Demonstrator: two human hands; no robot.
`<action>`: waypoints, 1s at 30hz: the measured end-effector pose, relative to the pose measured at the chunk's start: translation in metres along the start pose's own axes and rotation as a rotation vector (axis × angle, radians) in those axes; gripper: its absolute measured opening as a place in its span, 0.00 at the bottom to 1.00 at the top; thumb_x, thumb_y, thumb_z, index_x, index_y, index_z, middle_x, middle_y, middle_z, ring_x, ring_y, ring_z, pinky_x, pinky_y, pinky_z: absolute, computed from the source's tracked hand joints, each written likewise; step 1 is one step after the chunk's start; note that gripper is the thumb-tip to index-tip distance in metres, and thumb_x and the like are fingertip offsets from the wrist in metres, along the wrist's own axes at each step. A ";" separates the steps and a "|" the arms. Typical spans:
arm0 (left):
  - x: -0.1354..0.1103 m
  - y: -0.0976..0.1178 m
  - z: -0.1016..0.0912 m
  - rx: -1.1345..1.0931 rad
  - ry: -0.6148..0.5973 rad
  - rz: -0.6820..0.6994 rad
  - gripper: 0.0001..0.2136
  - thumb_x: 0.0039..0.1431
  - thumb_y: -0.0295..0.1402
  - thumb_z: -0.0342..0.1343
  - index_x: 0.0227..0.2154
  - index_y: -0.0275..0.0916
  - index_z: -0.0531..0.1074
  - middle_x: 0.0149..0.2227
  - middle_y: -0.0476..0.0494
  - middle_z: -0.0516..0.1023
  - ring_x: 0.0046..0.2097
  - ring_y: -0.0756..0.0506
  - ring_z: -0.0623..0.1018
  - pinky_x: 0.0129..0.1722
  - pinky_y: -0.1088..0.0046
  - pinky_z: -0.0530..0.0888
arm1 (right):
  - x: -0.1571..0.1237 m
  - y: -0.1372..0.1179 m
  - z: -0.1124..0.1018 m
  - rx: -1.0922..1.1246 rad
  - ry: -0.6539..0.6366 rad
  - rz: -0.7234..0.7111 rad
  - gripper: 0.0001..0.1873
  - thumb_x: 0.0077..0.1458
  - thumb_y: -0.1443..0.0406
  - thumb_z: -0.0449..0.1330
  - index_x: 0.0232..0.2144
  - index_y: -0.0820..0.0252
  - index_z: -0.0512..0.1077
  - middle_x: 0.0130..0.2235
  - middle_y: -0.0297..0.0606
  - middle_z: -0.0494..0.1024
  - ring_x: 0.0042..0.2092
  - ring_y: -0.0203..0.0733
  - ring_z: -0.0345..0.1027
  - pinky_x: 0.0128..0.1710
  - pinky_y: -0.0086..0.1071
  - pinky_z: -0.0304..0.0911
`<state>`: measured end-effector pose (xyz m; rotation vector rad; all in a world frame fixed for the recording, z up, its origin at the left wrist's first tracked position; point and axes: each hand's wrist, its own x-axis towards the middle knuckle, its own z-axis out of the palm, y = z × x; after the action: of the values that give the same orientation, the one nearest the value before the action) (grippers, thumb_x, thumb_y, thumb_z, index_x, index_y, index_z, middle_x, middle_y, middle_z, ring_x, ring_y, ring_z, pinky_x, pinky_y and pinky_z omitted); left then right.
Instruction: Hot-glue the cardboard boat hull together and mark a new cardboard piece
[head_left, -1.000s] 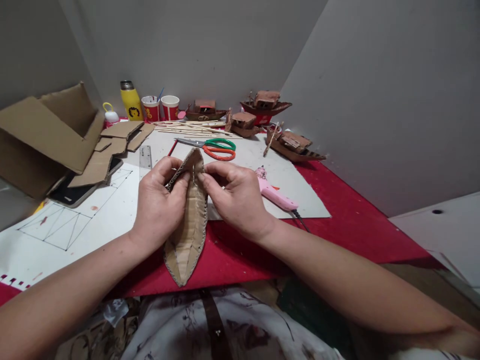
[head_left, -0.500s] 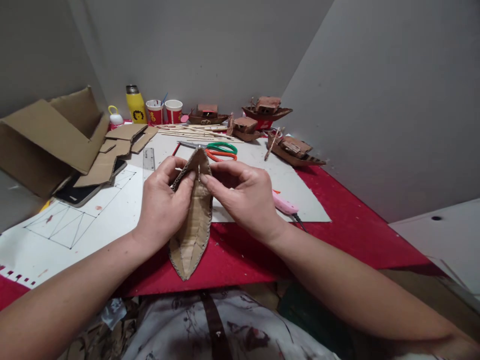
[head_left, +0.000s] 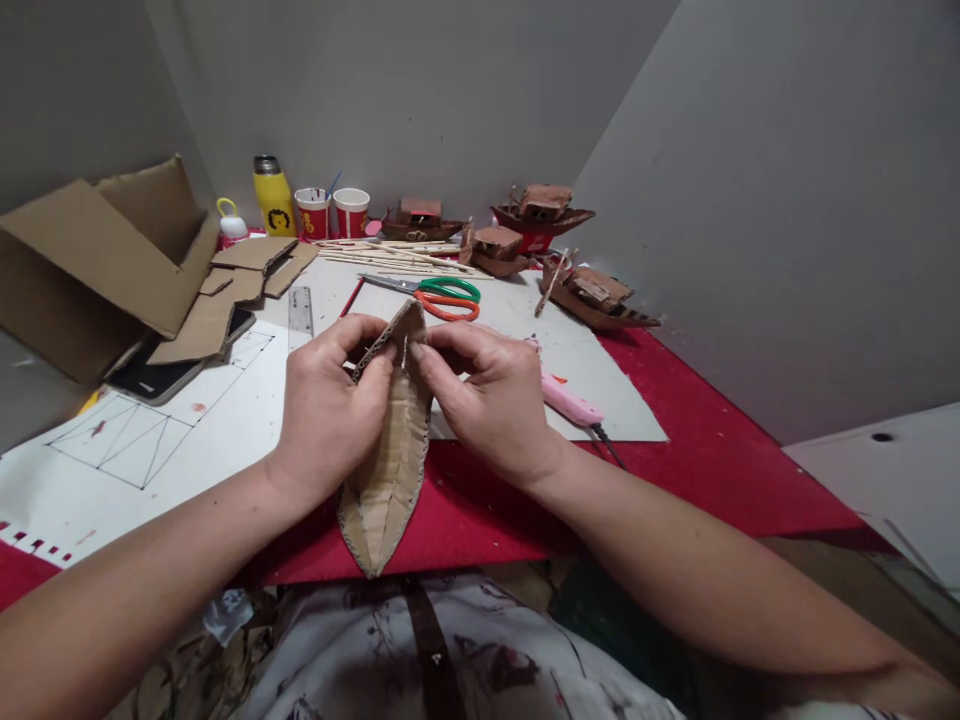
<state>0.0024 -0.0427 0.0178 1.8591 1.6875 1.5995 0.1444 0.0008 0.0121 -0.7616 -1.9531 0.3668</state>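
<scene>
Between both hands is a cardboard boat hull [head_left: 386,480], pointed at both ends, tilted with its far tip raised. Its corrugated edges show, and a seam runs down from the far tip. My left hand [head_left: 334,400] is closed on the hull's left wall, thumb inside and fingers behind. My right hand [head_left: 487,400] pinches the right wall near the same tip, its thumb by the seam. Behind the hull lie scissors [head_left: 446,297] with green and orange handles. A pink glue gun [head_left: 571,402] with a black cord rests beyond my right hand.
Several brown model boats [head_left: 600,297] stand at the back right. Thin wooden sticks [head_left: 397,258], paper cups [head_left: 351,213] and a yellow bottle [head_left: 273,200] are at the back. On the left are a cardboard box [head_left: 97,260], a phone [head_left: 161,378], a ruler [head_left: 300,312] and a drawing sheet [head_left: 217,450].
Both hands keep their hold near the hull's far tip. The hull's near tip sits slightly lower in view, and the view itself has shifted a little.
</scene>
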 end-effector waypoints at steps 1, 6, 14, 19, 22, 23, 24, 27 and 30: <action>0.000 0.000 0.000 0.011 0.002 -0.002 0.07 0.56 0.26 0.56 0.34 0.40 0.77 0.31 0.52 0.81 0.31 0.50 0.75 0.36 0.74 0.72 | 0.000 0.000 0.000 0.002 -0.009 0.006 0.06 0.56 0.70 0.57 0.31 0.63 0.74 0.29 0.36 0.78 0.32 0.37 0.71 0.34 0.29 0.63; 0.001 0.002 0.002 -0.015 0.003 -0.036 0.06 0.55 0.27 0.55 0.31 0.41 0.77 0.29 0.52 0.80 0.29 0.50 0.75 0.35 0.73 0.72 | 0.000 -0.001 0.002 0.005 0.004 0.031 0.06 0.56 0.70 0.57 0.29 0.61 0.74 0.29 0.35 0.78 0.32 0.38 0.70 0.34 0.30 0.63; 0.001 -0.004 0.007 -0.071 -0.009 -0.078 0.06 0.53 0.26 0.55 0.30 0.40 0.76 0.29 0.51 0.79 0.31 0.49 0.75 0.36 0.72 0.72 | -0.001 0.006 0.009 0.018 -0.013 0.075 0.08 0.55 0.69 0.56 0.27 0.61 0.74 0.28 0.35 0.76 0.31 0.37 0.69 0.33 0.30 0.62; 0.007 -0.012 0.013 -0.251 -0.022 -0.223 0.01 0.50 0.27 0.56 0.26 0.39 0.70 0.27 0.51 0.75 0.32 0.48 0.74 0.36 0.71 0.72 | 0.009 0.014 0.014 0.147 -0.100 0.181 0.08 0.54 0.68 0.56 0.28 0.64 0.75 0.28 0.37 0.77 0.31 0.37 0.69 0.33 0.30 0.63; 0.017 -0.024 0.013 -0.390 0.032 -0.346 0.05 0.49 0.30 0.57 0.31 0.39 0.70 0.30 0.50 0.75 0.34 0.47 0.75 0.37 0.71 0.72 | 0.015 0.014 0.010 0.179 -0.161 0.267 0.11 0.54 0.65 0.59 0.37 0.67 0.76 0.33 0.41 0.79 0.33 0.39 0.71 0.35 0.31 0.65; 0.021 -0.029 0.013 -0.430 0.084 -0.390 0.07 0.49 0.30 0.57 0.33 0.39 0.71 0.31 0.50 0.75 0.34 0.47 0.75 0.36 0.71 0.72 | 0.015 0.013 0.007 0.159 -0.192 0.299 0.17 0.53 0.62 0.60 0.43 0.69 0.74 0.36 0.43 0.80 0.34 0.39 0.71 0.36 0.31 0.65; 0.024 -0.035 0.012 -0.463 0.146 -0.441 0.08 0.48 0.30 0.57 0.34 0.40 0.70 0.31 0.50 0.75 0.34 0.47 0.75 0.35 0.72 0.72 | 0.013 0.012 0.005 0.132 -0.234 0.334 0.24 0.53 0.60 0.61 0.49 0.70 0.72 0.38 0.45 0.80 0.34 0.39 0.71 0.36 0.32 0.65; 0.031 -0.048 0.012 -0.508 0.270 -0.538 0.11 0.48 0.29 0.55 0.37 0.41 0.68 0.35 0.49 0.76 0.35 0.47 0.76 0.36 0.71 0.73 | 0.003 0.008 -0.001 0.064 -0.436 0.416 0.33 0.53 0.60 0.62 0.57 0.73 0.65 0.35 0.44 0.79 0.33 0.40 0.71 0.33 0.31 0.64; 0.029 -0.050 0.011 -0.517 0.235 -0.576 0.11 0.48 0.30 0.56 0.37 0.41 0.68 0.35 0.47 0.76 0.35 0.46 0.77 0.35 0.70 0.74 | -0.002 0.009 -0.006 0.003 -0.575 0.416 0.26 0.51 0.70 0.59 0.54 0.70 0.70 0.30 0.38 0.77 0.30 0.37 0.68 0.29 0.28 0.61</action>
<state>-0.0262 0.0034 -0.0053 0.8732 1.4965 1.7958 0.1534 0.0063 0.0088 -1.1576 -2.3080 0.9211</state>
